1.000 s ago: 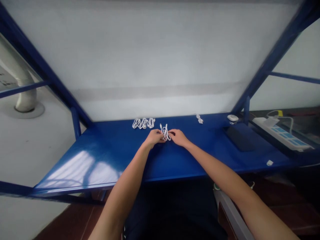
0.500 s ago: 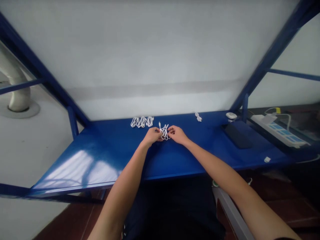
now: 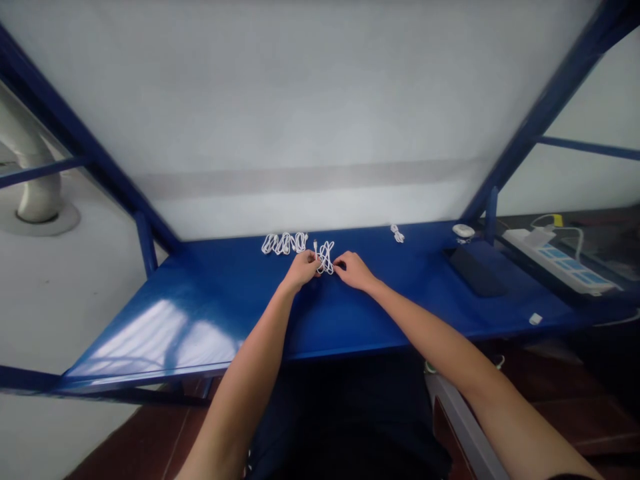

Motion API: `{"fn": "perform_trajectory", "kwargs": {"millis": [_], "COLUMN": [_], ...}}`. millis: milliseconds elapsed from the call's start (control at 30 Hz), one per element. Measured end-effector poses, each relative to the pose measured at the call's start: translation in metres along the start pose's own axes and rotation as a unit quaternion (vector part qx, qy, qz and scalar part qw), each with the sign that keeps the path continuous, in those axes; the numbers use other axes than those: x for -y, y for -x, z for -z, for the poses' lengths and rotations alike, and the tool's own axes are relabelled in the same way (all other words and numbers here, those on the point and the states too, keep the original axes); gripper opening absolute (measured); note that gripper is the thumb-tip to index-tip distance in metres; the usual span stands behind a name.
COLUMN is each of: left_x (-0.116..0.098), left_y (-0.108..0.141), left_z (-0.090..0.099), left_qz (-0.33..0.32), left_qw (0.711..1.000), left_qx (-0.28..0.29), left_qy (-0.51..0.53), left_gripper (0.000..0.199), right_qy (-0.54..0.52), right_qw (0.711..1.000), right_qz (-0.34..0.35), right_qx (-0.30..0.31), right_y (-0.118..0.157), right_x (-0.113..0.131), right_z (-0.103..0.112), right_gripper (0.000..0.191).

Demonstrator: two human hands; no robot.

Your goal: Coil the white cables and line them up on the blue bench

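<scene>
A looped white USB cable [image 3: 327,257] is between my two hands, over the blue table. My left hand [image 3: 302,269] pinches its left side, and the plug end points up beside the thumb. At the cable's right edge, my right hand [image 3: 354,271] has thumb and finger bent together on the loops; the exact contact is small and hard to see. Just behind my left hand, three coiled white cables [image 3: 285,244] lie side by side at the table's back edge. Another bundled white cable [image 3: 397,233] rests farther right.
On the blue table [image 3: 225,280], to the right, are a dark phone-like slab [image 3: 475,272], a round white object [image 3: 463,231] and a small white piece [image 3: 535,319]. A white power strip [image 3: 565,261] sits beyond. A blue frame [image 3: 500,180] borders the table.
The looped cable has shifted slightly left and away from me, together with my left hand. My right hand has moved a little left along with it.
</scene>
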State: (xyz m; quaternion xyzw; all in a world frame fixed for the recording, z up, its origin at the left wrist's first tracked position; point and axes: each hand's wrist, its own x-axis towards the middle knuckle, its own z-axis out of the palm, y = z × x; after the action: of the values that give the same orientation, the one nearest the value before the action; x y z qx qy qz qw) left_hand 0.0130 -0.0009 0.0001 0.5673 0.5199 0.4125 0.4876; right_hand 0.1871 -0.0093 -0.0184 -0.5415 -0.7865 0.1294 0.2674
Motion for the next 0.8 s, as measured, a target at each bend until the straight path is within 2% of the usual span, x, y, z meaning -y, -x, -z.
{"fn": "perform_trajectory", "kwargs": {"millis": [100, 200, 267, 333, 433, 533, 667, 800], "left_x": [0.0, 0.002, 0.004, 0.006, 0.004, 0.001, 0.002, 0.007], "left_y": [0.0, -0.001, -0.002, -0.004, -0.005, 0.001, 0.017, 0.037], "left_z": [0.0, 0.002, 0.006, 0.01, 0.016, 0.025, 0.048, 0.086], "left_qz": [0.002, 0.002, -0.004, -0.009, -0.018, -0.001, 0.048, 0.101], "left_qw": [1.0, 1.0, 1.0, 0.995, 0.974, 0.958, 0.968, 0.979], "left_qx": [0.007, 0.011, 0.007, -0.009, -0.034, -0.035, 0.005, 0.005], "left_qy": [0.004, 0.002, -0.03, -0.099, -0.225, -0.285, -0.246, -0.179], "left_gripper": [0.014, 0.012, 0.007, 0.005, 0.019, 0.025, 0.022, 0.02], "right_qy": [-0.007, 0.012, 0.045, 0.078, 0.111, 0.127, 0.127, 0.134], "right_qw": [0.999, 0.998, 0.998, 0.996, 0.991, 0.987, 0.986, 0.983], "right_qz": [0.032, 0.057, 0.038, 0.004, -0.046, -0.064, -0.06, -0.082], "right_qx": [0.007, 0.028, 0.03, 0.034, 0.056, 0.077, 0.091, 0.096], "right_y": [0.002, 0.004, 0.004, 0.005, 0.006, 0.01, 0.017, 0.021], "right_x": [0.001, 0.006, 0.01, 0.011, 0.008, 0.0, -0.014, -0.024], "right_z": [0.001, 0.004, 0.007, 0.011, 0.02, 0.031, 0.042, 0.047], "right_gripper": [0.019, 0.014, 0.012, 0.018, 0.028, 0.023, 0.011, 0.011]}}
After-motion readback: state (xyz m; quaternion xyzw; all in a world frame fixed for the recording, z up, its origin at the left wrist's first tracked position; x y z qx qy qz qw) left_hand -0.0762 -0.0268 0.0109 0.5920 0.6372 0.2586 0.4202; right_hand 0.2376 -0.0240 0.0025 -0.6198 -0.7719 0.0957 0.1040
